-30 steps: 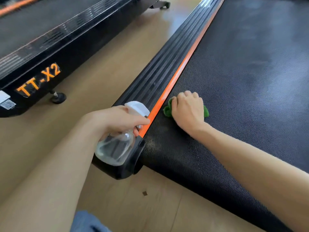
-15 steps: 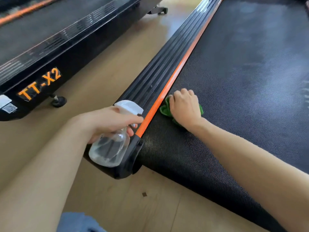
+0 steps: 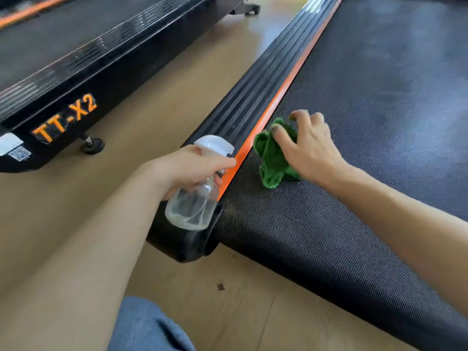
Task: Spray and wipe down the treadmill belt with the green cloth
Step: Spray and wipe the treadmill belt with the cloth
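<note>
The black textured treadmill belt (image 3: 367, 122) fills the right side of the view. A bunched green cloth (image 3: 271, 158) lies on it near the rear end, beside the orange strip (image 3: 286, 89). My right hand (image 3: 311, 150) is raised over the cloth. Its thumb lies on the cloth and its curled fingers pinch the bunched fabric; the fingertips are blurred. My left hand (image 3: 184, 168) grips a clear spray bottle (image 3: 192, 209) with a white nozzle over the ribbed side rail (image 3: 248, 97), left of the cloth. Its index finger points toward the belt.
A second black treadmill (image 3: 76, 59) marked TT-X2 stands at the left, across a strip of wooden floor (image 3: 152, 97). Its foot (image 3: 92, 145) rests on the floor. My knee in blue jeans (image 3: 147, 325) shows at the bottom edge.
My right hand went from pressing flat on the cloth to lifting and bunching it, so more green shows. My left hand kept the bottle by the rail.
</note>
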The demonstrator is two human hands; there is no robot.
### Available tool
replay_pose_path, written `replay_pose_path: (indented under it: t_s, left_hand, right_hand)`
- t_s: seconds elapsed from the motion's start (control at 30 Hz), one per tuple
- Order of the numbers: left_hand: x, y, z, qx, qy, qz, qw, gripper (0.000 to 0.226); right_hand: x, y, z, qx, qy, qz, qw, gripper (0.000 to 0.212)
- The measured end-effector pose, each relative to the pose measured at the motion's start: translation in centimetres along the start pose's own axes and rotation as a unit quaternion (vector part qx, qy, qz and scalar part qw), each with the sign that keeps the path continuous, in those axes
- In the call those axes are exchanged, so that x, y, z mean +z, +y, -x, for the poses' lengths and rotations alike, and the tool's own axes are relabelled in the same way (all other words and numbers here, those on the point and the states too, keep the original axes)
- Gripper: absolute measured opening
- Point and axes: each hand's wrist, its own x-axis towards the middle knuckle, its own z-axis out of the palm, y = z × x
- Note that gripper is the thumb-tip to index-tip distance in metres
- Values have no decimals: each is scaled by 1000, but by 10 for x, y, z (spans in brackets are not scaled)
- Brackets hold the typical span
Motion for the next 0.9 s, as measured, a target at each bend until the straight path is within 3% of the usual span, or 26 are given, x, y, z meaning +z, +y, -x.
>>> replay_pose_path:
  t_s: [0.1, 0.2, 0.43, 0.57, 0.8, 0.9]
  left_hand:
    - [-3, -4, 0, 1, 4, -9, 1000, 32]
    - [-10, -10, 3, -5, 16, -16, 1000, 34]
    - [-16, -13, 4, -19, 29, -36, 999, 36]
    - [-13, -11, 4, -15, 30, -31, 999, 35]
    - [-9, -17, 21, -54, -95, -95, 989, 35]
    - [-12, -20, 33, -68, -114, -104, 986, 33]
  right_hand:
    - [28, 10, 11, -49, -57, 125, 989, 68]
    - [52, 20, 13, -87, -43, 189, 977, 69]
    - [60, 18, 8, -139, -20, 151, 978, 53]
    - [66, 2, 51, -259, -72, 132, 954, 46]
    - [63, -2, 74, -333, -95, 139, 928, 45]
    - [60, 13, 45, -288, -61, 168, 941, 50]
